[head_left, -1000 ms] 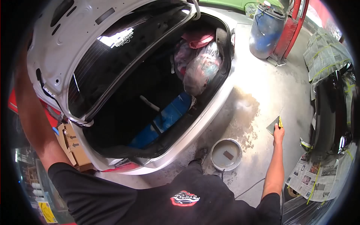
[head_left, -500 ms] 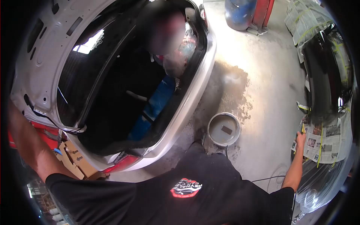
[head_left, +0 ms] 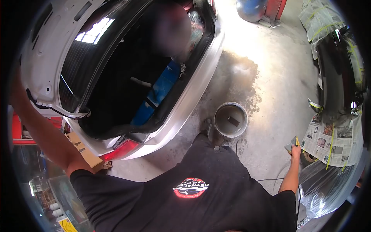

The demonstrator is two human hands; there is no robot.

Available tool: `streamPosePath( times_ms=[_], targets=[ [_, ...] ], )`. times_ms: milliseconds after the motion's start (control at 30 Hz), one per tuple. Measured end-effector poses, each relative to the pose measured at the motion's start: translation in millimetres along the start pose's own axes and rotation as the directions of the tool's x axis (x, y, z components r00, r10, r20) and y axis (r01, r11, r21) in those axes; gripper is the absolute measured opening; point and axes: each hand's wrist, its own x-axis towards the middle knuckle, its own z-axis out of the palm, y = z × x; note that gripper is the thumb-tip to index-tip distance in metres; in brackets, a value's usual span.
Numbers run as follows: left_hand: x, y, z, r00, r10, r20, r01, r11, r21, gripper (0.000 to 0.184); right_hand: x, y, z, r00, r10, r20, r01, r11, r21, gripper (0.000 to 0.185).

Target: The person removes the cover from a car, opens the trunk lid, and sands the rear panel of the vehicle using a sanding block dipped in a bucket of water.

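My right hand is closed around a small flat grey-and-yellow pad, held out beside the newspaper-masked car part. My left arm reaches up along the raised tailgate of a white car; the hand itself is lost in the dark edge of the view. Below the tailgate lies the open trunk, where a blue panel rests inside. A bucket of cloudy water stands on the floor between the car and my right side, with a dark rectangular block in it.
Newspaper sheets and plastic film cover parts of the dark car at right. A cardboard box sits under the white bumper. A blue barrel stands at the back. A hose trails near my right arm.
My right hand has come away from the newspaper towards the left, and the pad in it now shows. My view has tilted, so the bucket and car sit higher in it.
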Motion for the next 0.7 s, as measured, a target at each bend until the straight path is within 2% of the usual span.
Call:
streamPosePath(
  times_ms=[100, 133, 200, 267, 333, 433, 533, 633, 700],
  targets=[
    [-18, -7, -4, 0.990, 0.108, -0.096, -0.111, 0.993, -0.029, 0.037, 2, -30, 22, 0.994, -0.096, 0.042, 0.097, 0.995, -0.022, 0.041],
    [-23, -15, -1, 0.973, 0.172, -0.151, -0.181, 0.982, -0.046, 0.037, 0, -40, 30, 0.989, -0.138, 0.058, 0.140, 0.990, -0.023, 0.042],
    [-31, -26, 10, 0.928, 0.279, -0.246, -0.305, 0.949, -0.076, 0.037, -4, -60, 43, 0.983, -0.126, 0.137, 0.125, 0.992, 0.017, 0.040],
    [-40, -32, 10, 0.881, 0.354, -0.313, -0.400, 0.912, -0.095, 0.039, 2, -70, 57, 0.962, -0.200, 0.185, 0.202, 0.979, 0.008, 0.037],
    [-47, -31, 4, 0.850, 0.393, -0.351, -0.454, 0.884, -0.109, 0.041, -18, -101, 62, 0.958, -0.196, 0.212, 0.220, 0.971, -0.096, 0.035],
    [-61, -15, -27, 0.861, 0.373, -0.345, -0.427, 0.900, -0.094, 0.038, -20, -103, 77, 0.926, -0.271, 0.263, 0.285, 0.958, -0.018, 0.032],
    [-71, 0, -54, 0.916, 0.315, -0.248, -0.328, 0.945, -0.013, 0.036, -26, -101, 90, 0.912, -0.293, 0.286, 0.314, 0.949, -0.031, 0.030],
    [-74, -6, -43, 0.921, 0.318, -0.223, -0.326, 0.945, -0.001, 0.040, -29, -91, 100, 0.921, -0.270, 0.281, 0.288, 0.957, -0.025, 0.026],
    [-76, -9, -38, 0.927, 0.321, -0.195, -0.329, 0.944, -0.012, 0.041, -19, -78, 105, 0.929, -0.198, 0.312, 0.197, 0.980, 0.034, 0.025]
  ],
)
